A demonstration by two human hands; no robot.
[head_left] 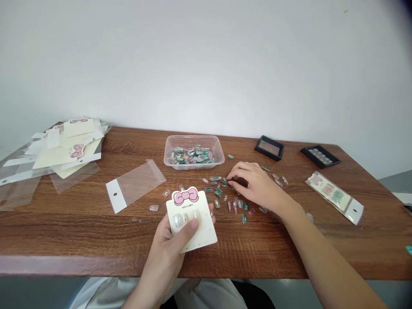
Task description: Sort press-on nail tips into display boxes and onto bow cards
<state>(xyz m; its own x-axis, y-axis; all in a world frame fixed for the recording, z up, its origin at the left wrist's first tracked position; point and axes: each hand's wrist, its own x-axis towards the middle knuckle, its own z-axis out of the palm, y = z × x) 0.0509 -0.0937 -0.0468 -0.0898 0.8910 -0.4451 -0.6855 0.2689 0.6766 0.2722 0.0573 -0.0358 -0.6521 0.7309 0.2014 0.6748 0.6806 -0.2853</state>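
My left hand (174, 240) grips a cream display card (204, 234) with a pink bow at its top, tilted above the table's front part. Several pale press-on nails (185, 219) sit in a row on the card, and my thumb presses at the right end of that row. My right hand (254, 182) reaches down among loose press-on nails (217, 193) in green, pink and clear tones. Its thumb and index finger are bent close together at the pile's far side; whether a nail is between them is too small to tell.
Behind the pile stands a clear plastic tub (194, 166) of more nails. A clear bag (138, 182) lies left of it, with stacked cards and bags (69, 148) farther left. To the right are two black boxes (269, 148) and a packaged nail card (334, 196).
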